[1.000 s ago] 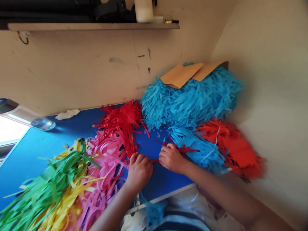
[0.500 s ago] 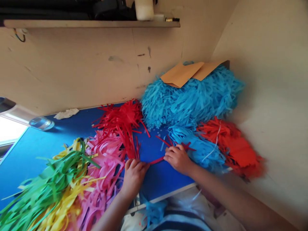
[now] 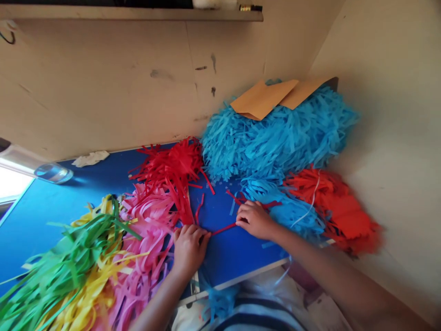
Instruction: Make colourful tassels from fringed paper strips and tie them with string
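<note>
A thin red paper strip (image 3: 223, 229) stretches between my hands, just above the blue tabletop. My left hand (image 3: 190, 246) is closed on its left end, beside the red fringe pile (image 3: 181, 168) and the pink streamers (image 3: 148, 207). My right hand (image 3: 254, 219) pinches the other end, its fingertips pressed together. Several loose red strips stick out behind the right fingers. A blue paper bundle (image 3: 292, 214) lies right beside that hand. Both thumbs are partly hidden.
Green streamers (image 3: 65, 257) and yellow streamers (image 3: 93, 294) spread over the left side. A big blue fringe heap (image 3: 275, 142) with brown card (image 3: 263, 99) on it fills the back corner. Orange-red fringe (image 3: 341, 211) lies right. A glass (image 3: 53, 174) stands far left; a shelf (image 3: 138, 14) juts overhead.
The view has tilted down slightly, so less of the shelf shows. My hands stay nearly in place, the red strip still between them; my left hand has turned a little.
</note>
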Tool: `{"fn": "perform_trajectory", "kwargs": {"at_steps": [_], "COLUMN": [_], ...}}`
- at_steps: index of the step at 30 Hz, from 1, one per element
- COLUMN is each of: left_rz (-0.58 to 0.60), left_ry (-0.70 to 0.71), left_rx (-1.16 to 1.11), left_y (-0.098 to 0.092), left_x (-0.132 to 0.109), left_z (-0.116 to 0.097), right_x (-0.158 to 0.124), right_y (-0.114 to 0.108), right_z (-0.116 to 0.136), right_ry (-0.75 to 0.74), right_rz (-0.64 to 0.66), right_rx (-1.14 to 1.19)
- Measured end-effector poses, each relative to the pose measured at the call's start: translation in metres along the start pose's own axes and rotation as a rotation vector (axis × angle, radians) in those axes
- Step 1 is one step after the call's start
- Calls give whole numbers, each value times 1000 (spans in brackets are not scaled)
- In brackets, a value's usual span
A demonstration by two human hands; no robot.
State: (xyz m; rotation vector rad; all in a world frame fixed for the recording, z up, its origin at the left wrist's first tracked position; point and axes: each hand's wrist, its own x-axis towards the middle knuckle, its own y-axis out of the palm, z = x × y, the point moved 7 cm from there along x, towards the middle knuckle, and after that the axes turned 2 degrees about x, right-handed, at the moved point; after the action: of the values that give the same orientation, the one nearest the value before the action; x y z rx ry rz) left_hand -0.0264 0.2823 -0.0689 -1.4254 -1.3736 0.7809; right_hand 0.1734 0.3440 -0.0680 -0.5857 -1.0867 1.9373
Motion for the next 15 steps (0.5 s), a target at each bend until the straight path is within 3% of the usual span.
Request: {"fn": "perform_trajectory", "kwargs": {"at_steps": [5, 10, 12, 15], "left_rz": [73, 71, 67, 43], "left_ry": [59, 400, 447, 439], "left_rx": [211, 264, 281, 268], "left_y": [-4, -3, -1, 2], "left_x": [9, 3, 2, 4], "left_z": [-14, -39, -43, -45], "right_x": [11, 12, 9, 3], "right_y": [3, -4, -6, 3], "right_z": [1, 11, 24, 49], "right_ry": [113, 108, -18, -339], "right_rz": [103, 102, 68, 37], "right_rx": [-139, -226, -269, -344]}}
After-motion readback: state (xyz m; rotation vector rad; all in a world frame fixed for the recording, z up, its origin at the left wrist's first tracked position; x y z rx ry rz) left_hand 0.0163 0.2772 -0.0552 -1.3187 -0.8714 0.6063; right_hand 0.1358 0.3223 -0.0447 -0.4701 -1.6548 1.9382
